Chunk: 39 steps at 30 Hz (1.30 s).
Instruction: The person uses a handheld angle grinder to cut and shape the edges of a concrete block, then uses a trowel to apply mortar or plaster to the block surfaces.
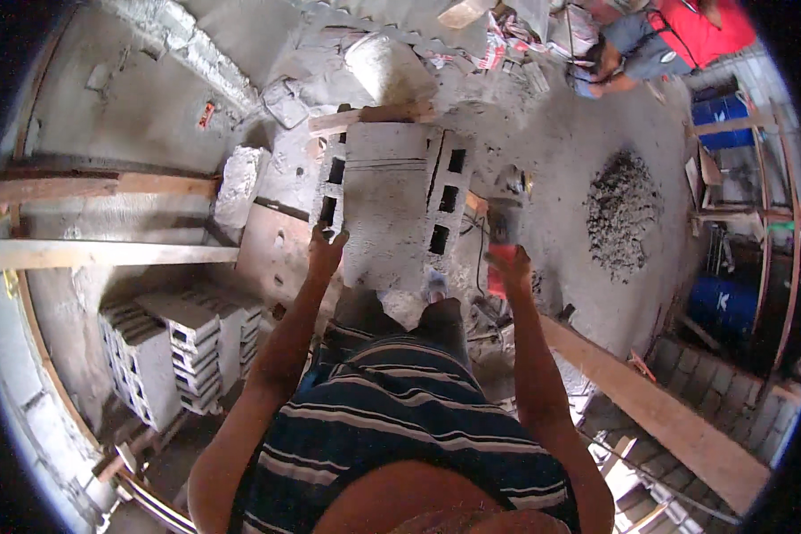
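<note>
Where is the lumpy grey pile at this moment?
In the head view, the lumpy grey pile lies on the floor right of centre, between the right hand and the blue barrels.

Your right hand (513,260) covers part of the red tool (497,285), whose far end is too blurred to tell its kind. You cannot make out whether your left hand (327,251) presses on the blocks (387,205). The far edge cuts off the person in red (707,36); at right, posts partly hide the blue drums (716,303).
</note>
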Available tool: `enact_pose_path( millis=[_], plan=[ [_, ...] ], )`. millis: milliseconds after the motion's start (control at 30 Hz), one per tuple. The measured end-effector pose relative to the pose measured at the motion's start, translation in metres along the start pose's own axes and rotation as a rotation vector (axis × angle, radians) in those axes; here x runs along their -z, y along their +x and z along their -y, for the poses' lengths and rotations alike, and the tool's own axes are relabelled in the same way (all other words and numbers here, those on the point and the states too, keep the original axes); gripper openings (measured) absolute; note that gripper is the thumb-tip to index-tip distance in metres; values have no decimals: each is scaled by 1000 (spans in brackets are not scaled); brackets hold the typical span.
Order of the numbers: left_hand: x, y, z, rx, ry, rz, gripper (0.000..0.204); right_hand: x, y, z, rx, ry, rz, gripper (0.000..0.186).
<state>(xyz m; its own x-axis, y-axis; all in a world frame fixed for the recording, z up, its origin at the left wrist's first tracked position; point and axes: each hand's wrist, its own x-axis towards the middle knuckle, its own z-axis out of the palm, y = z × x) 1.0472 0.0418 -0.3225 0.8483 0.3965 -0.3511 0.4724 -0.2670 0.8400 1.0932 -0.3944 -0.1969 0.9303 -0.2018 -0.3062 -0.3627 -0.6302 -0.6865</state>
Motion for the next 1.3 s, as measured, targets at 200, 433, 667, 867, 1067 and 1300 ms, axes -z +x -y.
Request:
enact_pose_path(
  millis=[200, 433, 667, 867, 1067, 1300],
  plan=[
    [-59, -39, -16, 109, 62, -35, 80, -35, 80, -20, 35, 382, 221, 40],
    [-61, -10, 33, 200, 329, -152, 75, -49, 123, 8, -208, 367, 498, 32],
    [-58, -16, -23, 320, 100, -51, 78, -76, 145, -46, 79, 417, 346, 25],
    [-46, -55, -29, 381, -40, -128, 71, -66, 110, 20, -89, 353, 331, 26],
    [-37, -90, 34, 361, -130, -226, 64, -74, 111, 60, -28, 203, 335, 42],
    [-60, -109, 39, 252, -315, -377, 60, -104, 140, 72, 155, -281, 293, 77]
  ],
)
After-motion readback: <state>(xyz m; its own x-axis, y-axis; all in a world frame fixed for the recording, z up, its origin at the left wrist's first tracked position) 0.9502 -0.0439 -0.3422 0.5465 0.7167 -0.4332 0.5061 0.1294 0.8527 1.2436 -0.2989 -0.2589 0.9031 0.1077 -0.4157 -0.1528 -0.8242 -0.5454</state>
